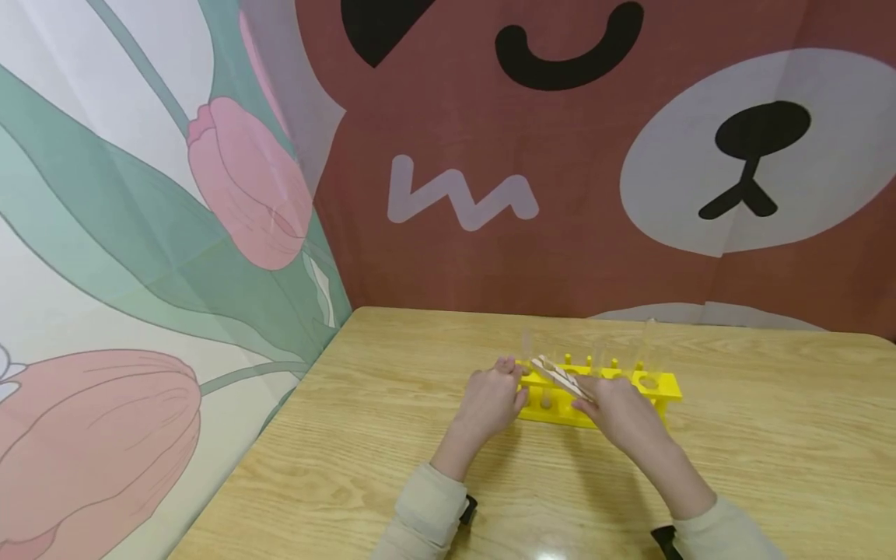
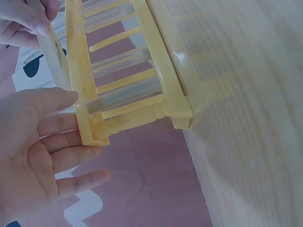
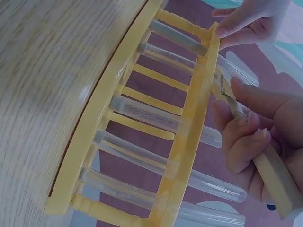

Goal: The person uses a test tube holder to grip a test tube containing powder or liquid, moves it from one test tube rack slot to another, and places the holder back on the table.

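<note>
Head view: my left hand (image 1: pixel 490 400) pinches the left end of the yellow rack (image 1: pixel 668 385), which stands closer to the table's (image 1: pixel 392 358) far edge than its near one; my right hand (image 1: pixel 623 408) grips a wooden clamp (image 1: pixel 562 379), slanting across the rack's top.

Left wrist: thumb on one side, fingers behind, and that looks a light hold! If it slackens while the clamp pushes or pulls, the rack could slide or tip, clear tubes (image 2: pixel 125 95) and all.

Right wrist: fingers wrapped round the clamp, metal spring (image 3: pixel 222 85) close by the rack's upper bar. Whether its tip holds a tube, I can't tell; at this slant, it could knock one or pinch it crooked.
</note>
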`<move>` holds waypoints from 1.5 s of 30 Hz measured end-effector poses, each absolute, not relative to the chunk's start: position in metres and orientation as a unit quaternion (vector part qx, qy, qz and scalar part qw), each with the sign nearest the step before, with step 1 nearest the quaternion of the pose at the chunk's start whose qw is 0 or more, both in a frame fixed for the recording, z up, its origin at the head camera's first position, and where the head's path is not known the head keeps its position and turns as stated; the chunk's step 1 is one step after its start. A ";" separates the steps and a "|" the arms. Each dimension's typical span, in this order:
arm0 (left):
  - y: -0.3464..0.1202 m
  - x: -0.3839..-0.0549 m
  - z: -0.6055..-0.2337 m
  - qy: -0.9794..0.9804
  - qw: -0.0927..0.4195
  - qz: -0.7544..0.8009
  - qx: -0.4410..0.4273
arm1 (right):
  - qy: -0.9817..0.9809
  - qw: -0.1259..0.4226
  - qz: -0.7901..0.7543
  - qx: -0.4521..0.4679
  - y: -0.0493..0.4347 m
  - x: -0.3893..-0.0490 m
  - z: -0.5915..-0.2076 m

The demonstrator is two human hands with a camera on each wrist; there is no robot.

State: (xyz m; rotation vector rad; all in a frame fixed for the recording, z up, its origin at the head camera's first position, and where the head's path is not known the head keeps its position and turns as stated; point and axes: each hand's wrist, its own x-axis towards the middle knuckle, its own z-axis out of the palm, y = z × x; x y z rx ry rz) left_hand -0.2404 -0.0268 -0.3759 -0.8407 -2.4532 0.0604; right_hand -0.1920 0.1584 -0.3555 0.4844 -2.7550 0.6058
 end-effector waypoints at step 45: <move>-0.028 -0.241 -0.377 -0.904 0.288 0.020 -0.315 | -0.948 0.160 0.210 0.176 0.158 -0.190 -0.351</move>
